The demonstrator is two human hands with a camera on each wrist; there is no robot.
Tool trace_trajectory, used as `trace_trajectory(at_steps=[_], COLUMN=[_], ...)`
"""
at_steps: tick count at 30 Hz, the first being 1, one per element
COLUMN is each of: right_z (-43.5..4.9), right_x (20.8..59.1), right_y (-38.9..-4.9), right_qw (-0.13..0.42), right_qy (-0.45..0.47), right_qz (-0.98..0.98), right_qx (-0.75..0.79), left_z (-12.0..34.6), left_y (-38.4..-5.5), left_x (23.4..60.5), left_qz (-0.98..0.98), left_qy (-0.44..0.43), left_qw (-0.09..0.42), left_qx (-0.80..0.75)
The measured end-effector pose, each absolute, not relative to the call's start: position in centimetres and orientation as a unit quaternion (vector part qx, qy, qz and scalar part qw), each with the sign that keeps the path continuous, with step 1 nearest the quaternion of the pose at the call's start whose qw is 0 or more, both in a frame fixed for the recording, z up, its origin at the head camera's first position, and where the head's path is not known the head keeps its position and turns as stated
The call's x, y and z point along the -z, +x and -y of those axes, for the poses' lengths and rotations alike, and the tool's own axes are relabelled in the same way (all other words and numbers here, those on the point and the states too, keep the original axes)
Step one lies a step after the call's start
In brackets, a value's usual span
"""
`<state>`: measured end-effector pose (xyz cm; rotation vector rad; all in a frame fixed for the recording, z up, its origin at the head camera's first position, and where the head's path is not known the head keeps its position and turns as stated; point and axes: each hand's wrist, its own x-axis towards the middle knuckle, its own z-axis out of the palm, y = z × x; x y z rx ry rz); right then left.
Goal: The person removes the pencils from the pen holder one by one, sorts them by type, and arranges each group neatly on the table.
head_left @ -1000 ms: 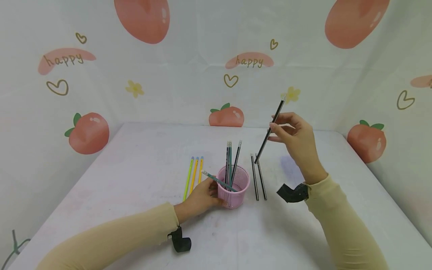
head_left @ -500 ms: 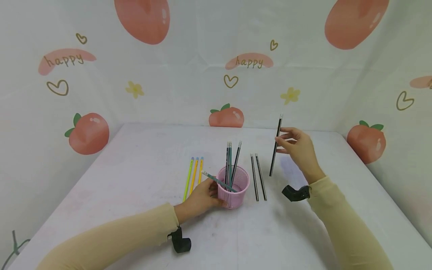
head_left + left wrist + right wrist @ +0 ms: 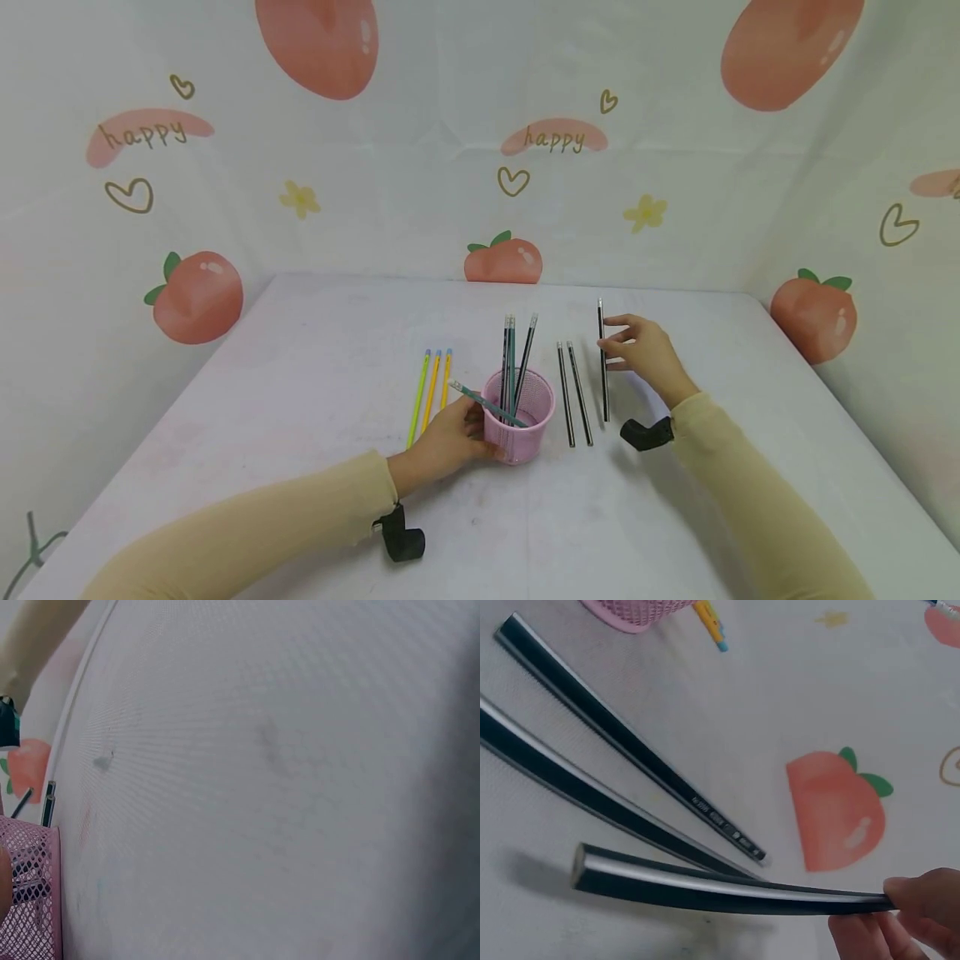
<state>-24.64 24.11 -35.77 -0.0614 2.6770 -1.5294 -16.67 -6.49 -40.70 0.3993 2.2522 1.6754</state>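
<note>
My right hand [image 3: 647, 352] pinches a black pencil [image 3: 603, 375] between thumb and fingertips, just right of two black pencils [image 3: 576, 392] that lie side by side on the table. In the right wrist view the held pencil [image 3: 727, 890] casts a shadow beneath its near end. With its fingers round the side, my left hand [image 3: 446, 444] holds a pink mesh pen cup [image 3: 517, 446]. Several black and green pencils stand in that cup, and one green pencil [image 3: 480, 402] leans out to the left. The left wrist view catches only part of the cup [image 3: 34, 900].
Left of the cup lie a lime-green pencil [image 3: 417, 400] and two yellow pencils [image 3: 432, 387], partly hidden by my left hand. A white table [image 3: 300, 375] spreads under everything. Behind it hangs a printed white cloth [image 3: 420, 192].
My right hand has come down toward the table with the black pencil, which has turned from slanted to nearly in line with the two lying ones. The left hand and cup stay put.
</note>
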Motion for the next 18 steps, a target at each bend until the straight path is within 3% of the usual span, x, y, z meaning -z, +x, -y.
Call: trace_trajectory(at_steps=[11,18], right_z=[-23.6,-23.4], right_x=[37.5,38.4], right_y=[-26.0,-26.3], right_qw=[0.123,0.148], right_qy=[0.005,0.016], right_qz=[-0.867,-0.883], right_qx=[0.483,0.445], left_z=[6.5,6.5], left_y=[-16.7,-16.6], left_x=[40.7,40.6], left_qz=[-0.783,-0.783], left_qy=[0.138,0.137], left_qw=[0.153,0.153], left_qx=[-0.587,-0.588])
